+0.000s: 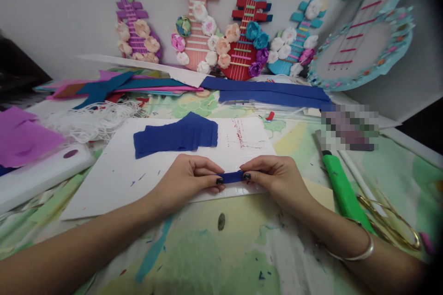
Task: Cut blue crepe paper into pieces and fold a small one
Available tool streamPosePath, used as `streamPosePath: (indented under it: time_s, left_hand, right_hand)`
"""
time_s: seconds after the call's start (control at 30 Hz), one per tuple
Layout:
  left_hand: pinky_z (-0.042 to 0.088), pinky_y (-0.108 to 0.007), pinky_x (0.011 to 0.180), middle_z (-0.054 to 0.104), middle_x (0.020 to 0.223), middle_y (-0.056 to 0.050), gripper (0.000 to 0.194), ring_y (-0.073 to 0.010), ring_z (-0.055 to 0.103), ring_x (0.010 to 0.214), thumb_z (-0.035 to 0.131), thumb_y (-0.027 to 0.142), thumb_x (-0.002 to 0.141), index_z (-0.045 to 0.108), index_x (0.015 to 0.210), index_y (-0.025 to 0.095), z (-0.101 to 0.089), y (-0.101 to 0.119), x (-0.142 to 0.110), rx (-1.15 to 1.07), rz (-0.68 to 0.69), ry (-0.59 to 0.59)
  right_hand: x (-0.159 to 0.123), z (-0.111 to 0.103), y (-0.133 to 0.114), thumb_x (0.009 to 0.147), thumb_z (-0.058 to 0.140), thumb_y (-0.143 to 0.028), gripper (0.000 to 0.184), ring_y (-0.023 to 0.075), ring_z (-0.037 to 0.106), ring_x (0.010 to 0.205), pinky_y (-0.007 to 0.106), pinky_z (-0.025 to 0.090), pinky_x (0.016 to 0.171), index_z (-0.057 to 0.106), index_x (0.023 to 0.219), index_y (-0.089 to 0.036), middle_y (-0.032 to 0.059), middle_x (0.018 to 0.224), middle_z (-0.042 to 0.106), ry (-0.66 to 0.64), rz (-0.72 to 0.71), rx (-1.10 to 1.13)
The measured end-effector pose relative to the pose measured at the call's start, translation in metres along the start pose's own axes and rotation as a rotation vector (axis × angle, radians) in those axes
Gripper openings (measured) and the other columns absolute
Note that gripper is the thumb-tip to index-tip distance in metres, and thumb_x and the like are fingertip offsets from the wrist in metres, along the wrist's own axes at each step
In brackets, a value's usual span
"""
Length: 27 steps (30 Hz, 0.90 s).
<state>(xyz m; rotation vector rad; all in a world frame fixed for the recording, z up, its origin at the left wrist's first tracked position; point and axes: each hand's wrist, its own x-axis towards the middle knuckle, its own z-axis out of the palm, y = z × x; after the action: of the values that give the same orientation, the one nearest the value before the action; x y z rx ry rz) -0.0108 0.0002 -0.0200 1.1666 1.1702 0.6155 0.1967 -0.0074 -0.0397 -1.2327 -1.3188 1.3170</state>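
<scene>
A short strip of dark blue crepe paper (231,177) is stretched level between my two hands, just above the near edge of a white board (104,184). My left hand (188,176) pinches its left end between thumb and fingers. At the right end, my right hand (275,176) pinches it the same way. Behind my fingers, more blue crepe paper pieces (176,136) lie overlapped on the board. Red marks (239,133) show on the board to the right of them.
Decorated paper lutes, one of them red (242,57), lean on the back wall. White string (93,120) and a white case (44,175) lie left. On the right are a green-handled cutter (342,189) and gold scissors (394,226). Long blue paper strips (270,92) lie behind.
</scene>
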Motion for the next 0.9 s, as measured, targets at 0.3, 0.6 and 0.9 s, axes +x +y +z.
streamPosePath:
  time_s: [0.3,0.6,0.9]
  left_hand:
    - [0.057,-0.027,0.077,0.075,0.081,-0.010,0.020,-0.0188,0.072,0.078,0.068,0.022,0.079,0.065,0.096,0.012,-0.010,-0.001,0.004,-0.144,-0.051,-0.096]
    - [0.054,-0.034,0.087,0.074,0.090,-0.012,0.037,-0.0228,0.071,0.086,0.073,0.024,0.073,0.061,0.105,0.011,-0.015,-0.004,0.007,-0.301,-0.023,-0.173]
    - [0.055,-0.023,0.064,0.073,0.067,-0.006,0.016,-0.0136,0.069,0.062,0.068,0.028,0.079,0.070,0.084,0.012,-0.003,0.001,0.004,0.048,-0.012,-0.090]
  right_hand:
    - [0.005,-0.006,0.003,0.066,0.070,-0.021,0.013,0.0157,0.067,0.057,0.031,0.055,0.061,0.073,0.078,-0.017,0.0019,0.063,0.071,-0.030,0.023,0.070]
    - [0.005,-0.007,0.003,0.066,0.071,-0.024,0.016,0.0154,0.068,0.058,0.028,0.055,0.059,0.073,0.081,-0.016,0.0025,0.066,0.072,-0.053,0.063,0.087]
    - [0.002,-0.002,-0.002,0.067,0.071,-0.024,0.015,0.0149,0.067,0.069,0.030,0.055,0.068,0.073,0.081,-0.018,0.0026,0.077,0.073,-0.064,0.035,0.081]
